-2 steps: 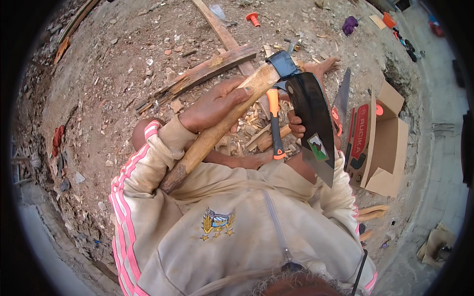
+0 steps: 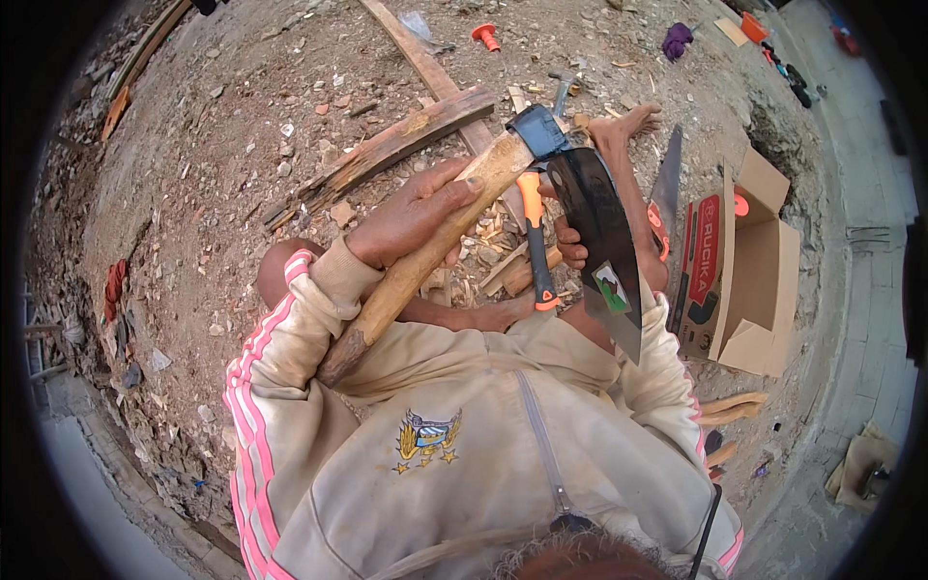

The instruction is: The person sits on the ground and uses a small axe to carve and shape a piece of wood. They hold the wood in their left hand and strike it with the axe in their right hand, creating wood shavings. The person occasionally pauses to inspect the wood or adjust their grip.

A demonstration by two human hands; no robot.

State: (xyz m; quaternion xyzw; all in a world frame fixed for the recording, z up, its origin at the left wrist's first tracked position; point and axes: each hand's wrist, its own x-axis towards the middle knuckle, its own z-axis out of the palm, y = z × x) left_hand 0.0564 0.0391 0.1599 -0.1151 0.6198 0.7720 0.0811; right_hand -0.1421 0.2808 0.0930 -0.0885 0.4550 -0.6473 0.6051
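A hoe lies slantwise before me, its rough wooden handle (image 2: 425, 271) running from my left sleeve up to a dark socket (image 2: 538, 130). From the socket its black blade (image 2: 601, 217), with a green and white sticker, points back toward me. My left hand (image 2: 406, 215) is wrapped round the upper part of the handle, thumb on top. Fingers of my right hand (image 2: 570, 246) curl on the blade's left edge; the blade hides the rest of that hand. Beneath the hoe is a tool with an orange and black handle (image 2: 536, 237), its head mostly hidden.
A hand saw (image 2: 665, 188) and an opened cardboard box (image 2: 759, 280) are at the right. Beyond my feet lies a hammer (image 2: 562, 92). Weathered planks (image 2: 406, 130), wood chips (image 2: 491, 232) and an orange-red plastic piece (image 2: 485, 37) lie on stony ground.
The hoe's head has shifted slightly left and toward me, uncovering more of the hammer. Both hands keep their hold.
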